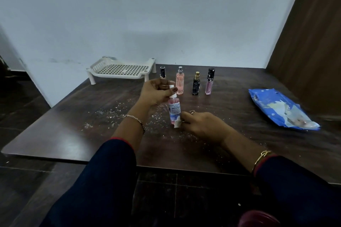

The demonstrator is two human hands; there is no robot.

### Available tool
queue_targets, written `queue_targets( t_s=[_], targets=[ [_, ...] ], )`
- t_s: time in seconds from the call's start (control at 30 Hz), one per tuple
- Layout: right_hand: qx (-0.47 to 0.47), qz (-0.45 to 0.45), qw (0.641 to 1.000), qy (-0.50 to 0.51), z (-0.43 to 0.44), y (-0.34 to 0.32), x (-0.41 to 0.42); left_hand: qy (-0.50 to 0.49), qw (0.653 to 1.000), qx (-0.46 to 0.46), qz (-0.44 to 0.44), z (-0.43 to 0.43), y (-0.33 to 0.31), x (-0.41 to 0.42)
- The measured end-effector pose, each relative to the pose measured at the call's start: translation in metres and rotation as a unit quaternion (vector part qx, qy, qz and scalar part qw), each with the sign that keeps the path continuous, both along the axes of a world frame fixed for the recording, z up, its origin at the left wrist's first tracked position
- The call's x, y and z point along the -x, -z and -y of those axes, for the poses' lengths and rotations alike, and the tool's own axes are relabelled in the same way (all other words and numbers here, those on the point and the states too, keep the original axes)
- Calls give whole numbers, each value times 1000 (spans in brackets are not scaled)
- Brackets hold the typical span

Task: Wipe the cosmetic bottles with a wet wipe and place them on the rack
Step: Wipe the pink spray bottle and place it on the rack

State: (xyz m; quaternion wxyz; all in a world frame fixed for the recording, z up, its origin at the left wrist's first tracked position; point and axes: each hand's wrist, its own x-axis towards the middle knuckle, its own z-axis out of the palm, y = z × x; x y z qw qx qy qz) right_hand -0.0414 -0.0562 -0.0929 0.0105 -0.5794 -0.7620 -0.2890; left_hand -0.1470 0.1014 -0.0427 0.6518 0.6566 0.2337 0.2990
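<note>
My left hand (156, 92) grips the white cap end of a pink spray bottle with a blue label (174, 110), holding it upright above the table. My right hand (201, 125) pinches a small white wet wipe (177, 123) against the bottle's lower end. Behind them a row of bottles stands on the table: a small dark-capped one (162, 72), partly hidden by my left hand, a tall pink spray bottle (180, 81), a black and gold bottle (196, 84) and a lilac tube with a black cap (210, 82). The white plastic rack (120, 71) sits at the table's far left with nothing on it.
A blue wet-wipe pack (282, 110) lies on the right side of the dark wooden table (73, 125). White crumbs are scattered over the table's middle. A pale wall stands behind, a brown panel at the right.
</note>
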Motion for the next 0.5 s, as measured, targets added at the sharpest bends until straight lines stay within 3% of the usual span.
queue_targets(
  t_s=[0.17,0.37,0.5],
  targets=[
    [26,-72,992,101,9,-8,-14,22,998,49,29,5,2,0],
    [-90,-240,959,122,4,-30,-15,30,998,42,33,8,4,-6],
    [-96,-199,971,95,-11,-31,3,33,999,12,26,5,6,-9]
  ],
)
